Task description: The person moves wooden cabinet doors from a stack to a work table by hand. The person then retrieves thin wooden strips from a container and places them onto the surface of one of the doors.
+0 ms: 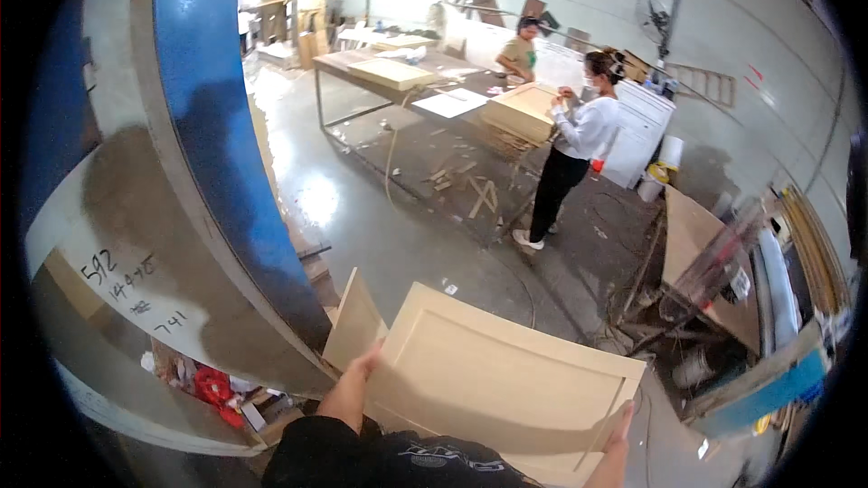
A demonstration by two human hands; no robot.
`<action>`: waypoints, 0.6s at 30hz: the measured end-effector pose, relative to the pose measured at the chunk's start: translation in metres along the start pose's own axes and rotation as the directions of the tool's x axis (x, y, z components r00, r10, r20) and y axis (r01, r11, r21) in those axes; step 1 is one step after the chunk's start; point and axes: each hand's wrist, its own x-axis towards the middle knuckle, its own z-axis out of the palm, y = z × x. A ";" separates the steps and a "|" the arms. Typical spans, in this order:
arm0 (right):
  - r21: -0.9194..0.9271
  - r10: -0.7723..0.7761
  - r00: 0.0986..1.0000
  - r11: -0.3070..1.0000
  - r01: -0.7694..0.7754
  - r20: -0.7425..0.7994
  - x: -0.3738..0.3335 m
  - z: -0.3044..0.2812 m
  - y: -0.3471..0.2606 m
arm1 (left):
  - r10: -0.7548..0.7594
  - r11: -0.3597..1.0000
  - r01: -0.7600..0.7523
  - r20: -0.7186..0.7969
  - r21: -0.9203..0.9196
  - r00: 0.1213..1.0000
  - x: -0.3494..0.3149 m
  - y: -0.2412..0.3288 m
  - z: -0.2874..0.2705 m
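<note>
A pale cream framed panel (497,389), like a cabinet door with a recessed middle, is held in front of my body between both hands. My left hand (366,363) is closed on its left edge. At its right edge my right hand (620,429) grips the frame, the fingers partly hidden behind it. Beyond my left hand stands a smaller pale board (355,321), upright and tilted; whether it touches the panel I cannot tell.
A blue metal column (221,126) and a grey curved surface rise close on my left. Ahead, two people (579,126) (520,50) work at a long table (339,61) with stacked panels. Wood offcuts (484,197) lie under it. A cluttered rack (714,262) stands at the right.
</note>
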 end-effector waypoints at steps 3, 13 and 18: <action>-0.045 0.016 0.998 0.999 -0.013 0.057 0.110 0.021 -0.039 | 0.042 0.997 -0.047 -0.080 -0.066 0.996 0.033 0.033 0.004; -0.075 0.017 0.946 0.997 0.008 0.324 0.405 0.261 -0.154 | 0.178 0.956 -0.227 -0.249 -0.184 0.952 0.233 0.148 -0.031; -0.279 -0.086 0.984 0.952 0.128 0.157 0.529 0.378 -0.188 | 0.234 0.940 -0.299 -0.330 -0.162 0.915 0.338 0.238 -0.083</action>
